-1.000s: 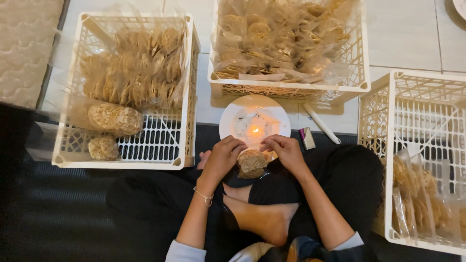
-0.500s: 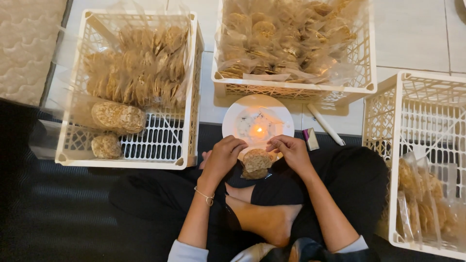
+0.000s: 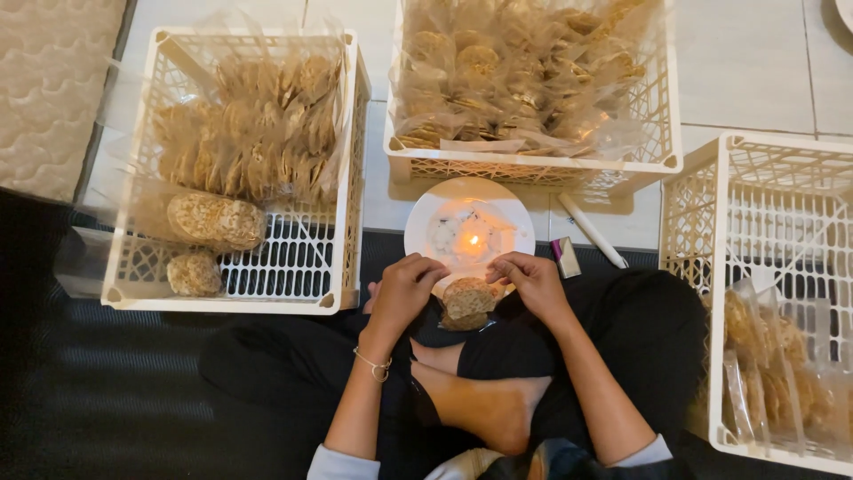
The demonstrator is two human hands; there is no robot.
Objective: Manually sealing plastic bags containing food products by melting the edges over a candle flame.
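I sit cross-legged on a dark mat. My left hand and my right hand both pinch the top of a clear plastic bag of round brown crackers, held over my lap. Just beyond it stands a white plate with a small lit candle flame; the bag's upper edge is close to the flame. Fingers of both hands are curled on the plastic.
Three white plastic crates surround me: left crate with bagged crackers, far crate piled with bags, right crate with several bags. A white candle stick and a small lighter lie right of the plate. A mattress edge is at the far left.
Both hands stay on the cracker bag by the flame; the fingers shift only slightly. The view has drifted a little.
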